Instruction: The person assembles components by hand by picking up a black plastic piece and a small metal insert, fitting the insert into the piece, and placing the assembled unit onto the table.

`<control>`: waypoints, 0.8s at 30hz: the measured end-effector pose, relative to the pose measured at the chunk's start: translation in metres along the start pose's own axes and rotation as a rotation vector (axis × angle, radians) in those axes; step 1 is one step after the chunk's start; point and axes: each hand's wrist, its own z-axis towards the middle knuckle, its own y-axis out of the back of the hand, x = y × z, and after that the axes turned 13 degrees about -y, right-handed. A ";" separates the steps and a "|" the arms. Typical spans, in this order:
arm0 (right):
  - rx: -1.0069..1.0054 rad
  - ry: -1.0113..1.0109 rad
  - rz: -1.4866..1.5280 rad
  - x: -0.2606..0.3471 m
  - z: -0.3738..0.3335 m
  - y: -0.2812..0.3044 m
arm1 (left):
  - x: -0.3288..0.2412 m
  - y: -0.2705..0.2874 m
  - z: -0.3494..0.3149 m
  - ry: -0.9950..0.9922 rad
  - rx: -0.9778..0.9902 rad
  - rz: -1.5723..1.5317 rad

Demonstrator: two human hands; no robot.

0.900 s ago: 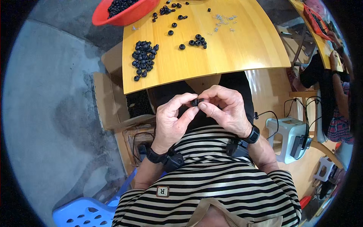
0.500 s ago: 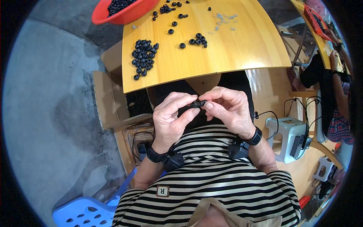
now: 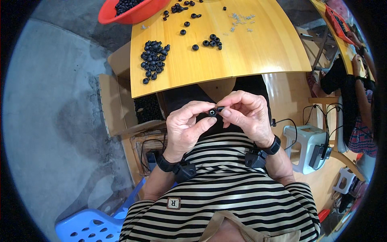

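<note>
Just off the table's near edge, above my lap, my left hand [image 3: 186, 127] pinches a small round black plastic part [image 3: 212, 113] between thumb and index finger. A pale ring shows in its opening. My right hand [image 3: 246, 115] closes thumb and fingertips on a small black stem-like end [image 3: 220, 109] at the part's right side. Whether that end is joined to the round part or a separate piece, I cannot tell. On the table's left side lies a pile of similar black round parts [image 3: 153, 60].
The wooden table [image 3: 258, 48] also bears a small black cluster [image 3: 212, 41] and scattered clear bits [image 3: 242, 20]. A red basin [image 3: 137, 15] of black parts stands far left. Below is an open cardboard box [image 3: 115, 107]. A white stool [image 3: 300, 141] and another person [image 3: 363, 105] are at right.
The black part has turned between my fingers, so its round opening with the pale ring now shows. Both hands stay close together in nearly the same place.
</note>
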 end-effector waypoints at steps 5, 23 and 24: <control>0.000 -0.015 0.019 0.002 0.000 0.001 | 0.000 -0.005 0.002 -0.090 0.026 0.036; -0.582 0.207 -0.900 0.029 0.137 0.069 | 0.005 0.009 -0.002 0.013 -0.091 0.128; -0.582 0.202 -0.917 0.026 0.143 0.070 | 0.005 0.009 -0.002 0.012 -0.094 0.126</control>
